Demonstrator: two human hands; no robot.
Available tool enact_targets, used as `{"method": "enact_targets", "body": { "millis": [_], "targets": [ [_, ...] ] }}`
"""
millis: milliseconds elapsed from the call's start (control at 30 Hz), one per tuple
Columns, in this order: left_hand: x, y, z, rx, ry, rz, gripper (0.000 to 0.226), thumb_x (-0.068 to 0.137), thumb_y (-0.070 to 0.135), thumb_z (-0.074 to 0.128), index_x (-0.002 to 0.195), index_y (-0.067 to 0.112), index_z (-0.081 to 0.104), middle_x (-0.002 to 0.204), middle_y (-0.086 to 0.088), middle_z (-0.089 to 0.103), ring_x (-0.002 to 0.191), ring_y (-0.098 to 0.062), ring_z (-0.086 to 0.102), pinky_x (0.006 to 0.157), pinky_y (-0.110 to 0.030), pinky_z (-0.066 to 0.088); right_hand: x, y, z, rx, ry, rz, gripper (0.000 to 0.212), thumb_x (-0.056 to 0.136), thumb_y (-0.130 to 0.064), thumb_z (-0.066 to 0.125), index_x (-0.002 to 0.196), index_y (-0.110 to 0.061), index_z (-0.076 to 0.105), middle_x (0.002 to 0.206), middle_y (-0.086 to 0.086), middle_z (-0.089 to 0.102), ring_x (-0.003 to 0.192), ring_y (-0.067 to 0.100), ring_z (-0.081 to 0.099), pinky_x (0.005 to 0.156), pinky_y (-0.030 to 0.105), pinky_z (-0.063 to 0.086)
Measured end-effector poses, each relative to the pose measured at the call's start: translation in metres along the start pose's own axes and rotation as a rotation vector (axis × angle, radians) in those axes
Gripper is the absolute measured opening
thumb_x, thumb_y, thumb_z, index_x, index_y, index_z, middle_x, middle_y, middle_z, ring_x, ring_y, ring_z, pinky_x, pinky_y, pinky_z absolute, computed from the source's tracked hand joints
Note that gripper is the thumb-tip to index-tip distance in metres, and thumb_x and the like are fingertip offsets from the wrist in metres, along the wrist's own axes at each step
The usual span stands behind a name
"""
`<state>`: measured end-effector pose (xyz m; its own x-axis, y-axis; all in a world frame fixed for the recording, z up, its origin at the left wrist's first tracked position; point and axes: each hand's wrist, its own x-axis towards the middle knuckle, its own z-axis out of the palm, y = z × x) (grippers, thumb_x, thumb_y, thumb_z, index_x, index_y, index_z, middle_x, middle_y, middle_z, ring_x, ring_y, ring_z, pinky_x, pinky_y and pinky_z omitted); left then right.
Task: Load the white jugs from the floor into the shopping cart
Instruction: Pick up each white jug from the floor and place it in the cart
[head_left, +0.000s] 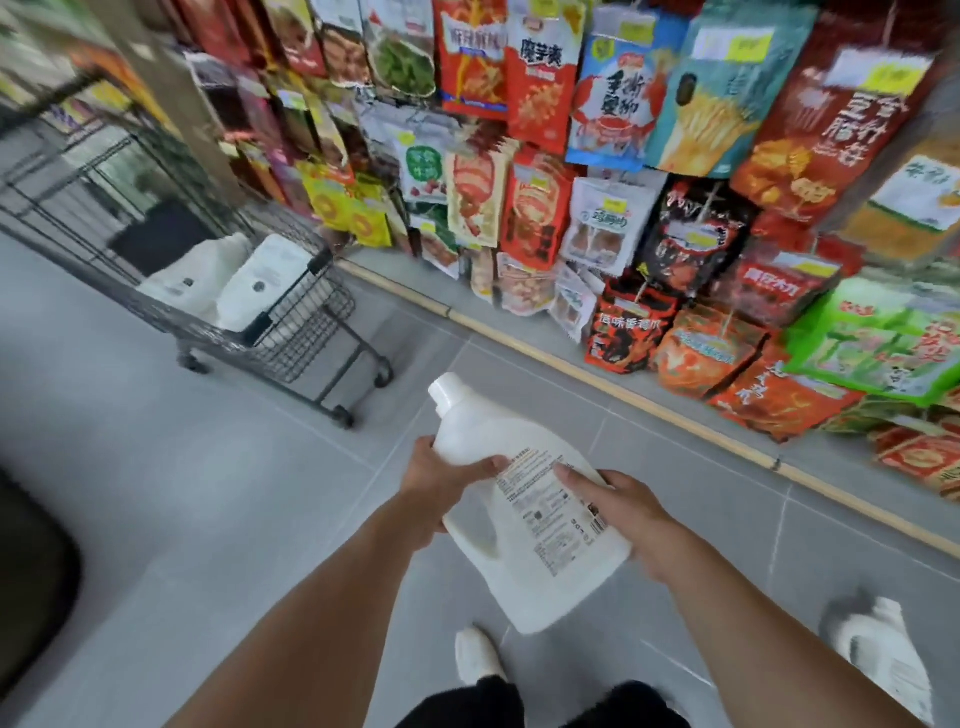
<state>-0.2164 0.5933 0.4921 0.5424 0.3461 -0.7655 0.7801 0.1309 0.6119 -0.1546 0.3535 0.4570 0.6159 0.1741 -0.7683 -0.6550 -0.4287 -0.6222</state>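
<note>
A white jug (524, 499) is held above the grey tiled floor (156, 467) by both hands, tilted so that its capped neck points up and away toward the shopping cart (291, 317) and its printed back label faces up. The left hand (441, 480) is wrapped around the jug's upper part near the handle side, the thumb pressed over the top edge of the label, while the right hand (618, 501) is pressed against the right side of the label, its fingers closed on the jug's body. The cart is seen well apart from the hands, up and to the left, and two white jugs (234, 280) are already lying inside its wire basket, side by side. Another white jug (883, 660) is left on the floor at the lower right, blurred, just beside the right forearm. A white shoe (475, 657) is seen below the held jug. Hanging snack packets (623, 156) are spread across the wall on the right
</note>
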Motion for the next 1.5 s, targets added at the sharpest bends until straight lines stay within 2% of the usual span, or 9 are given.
{"method": "enact_targets", "body": {
  "millis": [133, 233, 367, 500, 733, 1033, 1200, 1333, 1500],
  "targets": [
    [0.015, 0.012, -0.074, -0.073, 0.066, 0.004, 0.094, 0.067, 0.041, 0.101, 0.140, 0.028, 0.043, 0.116, -0.003, 0.066, 0.090, -0.021, 0.067, 0.058, -0.032, 0.053, 0.024, -0.043, 0.069, -0.042, -0.082, -0.024, 0.064, 0.070, -0.068, 0.094, 0.112, -0.022, 0.082, 0.099, 0.002, 0.088, 0.092, 0.030, 0.086, 0.085, 0.054, 0.070],
    [0.027, 0.019, -0.123, -0.110, 0.121, -0.003, 0.095, 0.067, 0.044, 0.101, 0.140, 0.027, 0.043, 0.116, -0.002, 0.066, 0.091, -0.020, 0.065, 0.061, -0.034, 0.051, 0.038, -0.077, 0.116, -0.069, -0.136, -0.036, 0.059, 0.073, -0.066, 0.093, 0.111, -0.022, 0.082, 0.097, 0.001, 0.088, 0.091, 0.029, 0.085, 0.080, 0.047, 0.071],
    [0.049, 0.026, -0.179, -0.164, 0.211, -0.001, 0.097, 0.063, 0.046, 0.102, 0.140, 0.027, 0.045, 0.117, -0.002, 0.065, 0.093, -0.021, 0.064, 0.063, -0.035, 0.051, 0.057, -0.118, 0.171, -0.122, -0.187, -0.036, 0.068, 0.067, -0.071, 0.094, 0.113, -0.023, 0.080, 0.100, 0.002, 0.088, 0.095, 0.031, 0.085, 0.083, 0.053, 0.070],
    [0.077, 0.034, -0.226, -0.193, 0.255, 0.017, 0.098, 0.063, 0.047, 0.102, 0.141, 0.025, 0.046, 0.119, -0.003, 0.065, 0.093, -0.018, 0.062, 0.063, -0.033, 0.049, 0.083, -0.151, 0.219, -0.160, -0.212, -0.041, 0.066, 0.071, -0.072, 0.090, 0.113, -0.023, 0.079, 0.101, 0.003, 0.088, 0.090, 0.029, 0.085, 0.066, 0.039, 0.068],
    [0.138, 0.066, -0.298, -0.205, 0.322, -0.029, 0.108, 0.053, 0.053, 0.104, 0.141, 0.027, 0.048, 0.119, -0.003, 0.065, 0.096, -0.022, 0.065, 0.063, -0.035, 0.052, 0.140, -0.211, 0.290, -0.216, -0.274, 0.003, 0.087, 0.057, -0.080, 0.092, 0.115, -0.017, 0.079, 0.099, 0.007, 0.088, 0.090, 0.032, 0.086, 0.078, 0.059, 0.070],
    [0.233, 0.146, -0.399, -0.231, 0.300, -0.077, 0.098, 0.064, 0.043, 0.102, 0.142, 0.027, 0.045, 0.115, 0.001, 0.064, 0.092, -0.019, 0.064, 0.062, -0.035, 0.050, 0.220, -0.323, 0.377, -0.224, -0.257, 0.006, 0.072, 0.069, -0.072, 0.091, 0.112, -0.016, 0.077, 0.098, 0.008, 0.087, 0.087, 0.032, 0.085, 0.071, 0.052, 0.071],
    [0.274, 0.189, -0.451, -0.238, 0.307, -0.054, 0.086, 0.072, 0.035, 0.099, 0.137, 0.025, 0.044, 0.098, -0.002, 0.068, 0.057, -0.011, 0.071, 0.053, -0.030, 0.051, 0.251, -0.388, 0.419, -0.240, -0.266, -0.025, 0.068, 0.069, -0.074, 0.090, 0.108, -0.019, 0.078, 0.097, 0.006, 0.087, 0.088, 0.032, 0.085, 0.072, 0.049, 0.071],
    [0.301, 0.213, -0.492, -0.276, 0.325, -0.040, 0.106, 0.057, 0.044, 0.105, 0.143, 0.026, 0.046, 0.120, -0.002, 0.069, 0.097, -0.025, 0.071, 0.073, -0.043, 0.061, 0.271, -0.424, 0.453, -0.225, -0.248, -0.026, 0.082, 0.056, -0.081, 0.091, 0.111, -0.021, 0.079, 0.100, 0.006, 0.087, 0.090, 0.033, 0.085, 0.078, 0.057, 0.071],
    [0.342, 0.239, -0.549, -0.218, 0.293, -0.019, 0.089, 0.063, 0.044, 0.103, 0.131, 0.025, 0.049, 0.109, 0.001, 0.066, 0.091, -0.018, 0.064, 0.076, -0.041, 0.059, 0.291, -0.459, 0.503, -0.175, -0.214, -0.034, 0.070, 0.065, -0.073, 0.093, 0.109, -0.021, 0.077, 0.100, 0.006, 0.087, 0.091, 0.034, 0.084, 0.081, 0.059, 0.070]
  ]
}}
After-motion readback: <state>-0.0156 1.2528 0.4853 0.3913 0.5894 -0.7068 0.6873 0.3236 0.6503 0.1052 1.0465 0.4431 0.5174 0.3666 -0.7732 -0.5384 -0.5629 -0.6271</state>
